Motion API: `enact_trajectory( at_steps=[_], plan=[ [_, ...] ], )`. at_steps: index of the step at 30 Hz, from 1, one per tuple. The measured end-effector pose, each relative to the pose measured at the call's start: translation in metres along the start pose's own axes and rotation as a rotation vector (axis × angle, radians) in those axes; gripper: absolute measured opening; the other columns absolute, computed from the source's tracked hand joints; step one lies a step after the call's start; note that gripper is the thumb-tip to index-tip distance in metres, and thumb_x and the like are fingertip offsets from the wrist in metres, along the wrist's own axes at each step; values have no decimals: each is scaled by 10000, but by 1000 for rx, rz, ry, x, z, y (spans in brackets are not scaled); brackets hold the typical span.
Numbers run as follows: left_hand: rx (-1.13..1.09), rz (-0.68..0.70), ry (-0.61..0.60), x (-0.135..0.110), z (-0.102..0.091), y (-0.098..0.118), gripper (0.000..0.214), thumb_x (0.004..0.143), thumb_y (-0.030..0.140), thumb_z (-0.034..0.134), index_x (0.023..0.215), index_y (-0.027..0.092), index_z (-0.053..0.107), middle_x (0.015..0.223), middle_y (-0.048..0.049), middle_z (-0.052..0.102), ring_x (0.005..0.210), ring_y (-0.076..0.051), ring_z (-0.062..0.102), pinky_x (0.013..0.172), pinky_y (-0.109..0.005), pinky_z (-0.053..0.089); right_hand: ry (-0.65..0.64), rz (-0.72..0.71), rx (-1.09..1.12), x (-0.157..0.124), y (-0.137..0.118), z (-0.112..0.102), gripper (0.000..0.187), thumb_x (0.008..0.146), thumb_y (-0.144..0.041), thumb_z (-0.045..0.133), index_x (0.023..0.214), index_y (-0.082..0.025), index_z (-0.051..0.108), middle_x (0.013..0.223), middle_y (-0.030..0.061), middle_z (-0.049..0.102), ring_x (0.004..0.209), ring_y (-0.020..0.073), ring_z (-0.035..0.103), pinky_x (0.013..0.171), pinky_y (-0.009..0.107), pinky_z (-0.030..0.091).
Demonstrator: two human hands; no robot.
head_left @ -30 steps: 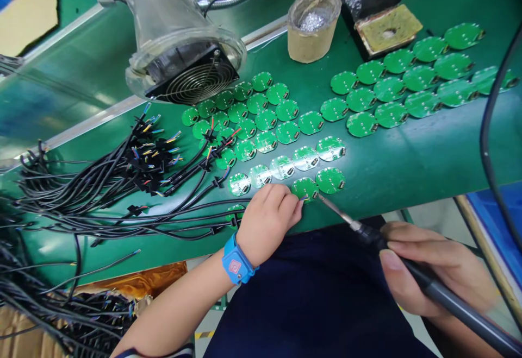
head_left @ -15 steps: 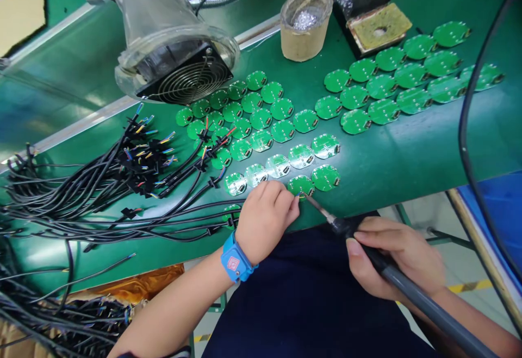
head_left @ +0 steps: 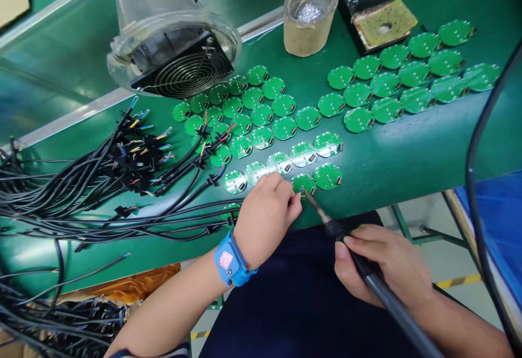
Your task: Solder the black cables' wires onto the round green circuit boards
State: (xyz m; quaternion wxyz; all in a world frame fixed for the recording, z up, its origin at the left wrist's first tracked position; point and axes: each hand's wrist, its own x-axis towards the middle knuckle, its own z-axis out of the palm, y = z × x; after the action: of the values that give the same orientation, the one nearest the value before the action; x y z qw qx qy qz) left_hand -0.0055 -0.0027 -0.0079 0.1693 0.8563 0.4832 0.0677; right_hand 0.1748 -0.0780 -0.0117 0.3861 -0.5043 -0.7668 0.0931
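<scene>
My right hand (head_left: 385,263) is wrapped round the dark handle of a soldering iron (head_left: 336,229). The iron's tip meets the lower edge of a round green circuit board (head_left: 304,182) near the front of the bench. At that same edge my left hand (head_left: 267,217), wearing a blue wrist strap (head_left: 231,260), pinches a black cable. Its coloured wire ends (head_left: 302,192) poke out past the fingertips, against the board; the rest of the grip is hidden. Just right of this board lies another board (head_left: 328,176).
Rows of green boards (head_left: 359,120) cover the bench. Left lies a heap of black cables (head_left: 93,176). Behind stand a fume extractor (head_left: 183,70), a pot with solder bits (head_left: 308,26) and an iron stand with a yellow sponge (head_left: 384,24). A black cord (head_left: 473,151) hangs at right.
My right hand and the soldering iron have shifted slightly left, with the tip still at the board's edge. My left hand stays nearly in place; the view has moved a little.
</scene>
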Motion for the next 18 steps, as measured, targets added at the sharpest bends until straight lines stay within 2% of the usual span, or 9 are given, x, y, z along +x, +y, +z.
enact_trajectory(
  at_steps=[2,6,10,18],
  plan=[
    [-26,-19,-33,2,-3,0,155,862,219,531,721,155,524,773,-40,502,763,-180,504,706,-322,455,46,52,57,-3,2,-4,128,744,-148,610,839,-167,527,631,6,581,505,111,590,439,209,496],
    [-51,-32,-78,5,-7,-1,143,860,217,539,732,153,538,777,-38,504,729,-169,508,675,-311,456,44,214,137,-5,7,-8,113,761,-158,599,850,-178,532,653,-3,583,481,83,565,390,188,441],
    [-45,-30,-149,7,-13,-2,143,874,230,529,757,150,550,793,-38,513,712,-162,508,661,-305,453,98,141,67,1,9,-1,154,743,-166,629,850,-188,520,657,-10,593,522,98,591,452,206,481],
    [-53,-43,-288,15,-21,-5,177,907,253,468,803,158,575,818,-37,516,761,-170,522,720,-315,449,75,66,5,4,11,3,147,755,-186,626,851,-191,514,661,-14,591,545,104,596,478,216,485]
  ],
)
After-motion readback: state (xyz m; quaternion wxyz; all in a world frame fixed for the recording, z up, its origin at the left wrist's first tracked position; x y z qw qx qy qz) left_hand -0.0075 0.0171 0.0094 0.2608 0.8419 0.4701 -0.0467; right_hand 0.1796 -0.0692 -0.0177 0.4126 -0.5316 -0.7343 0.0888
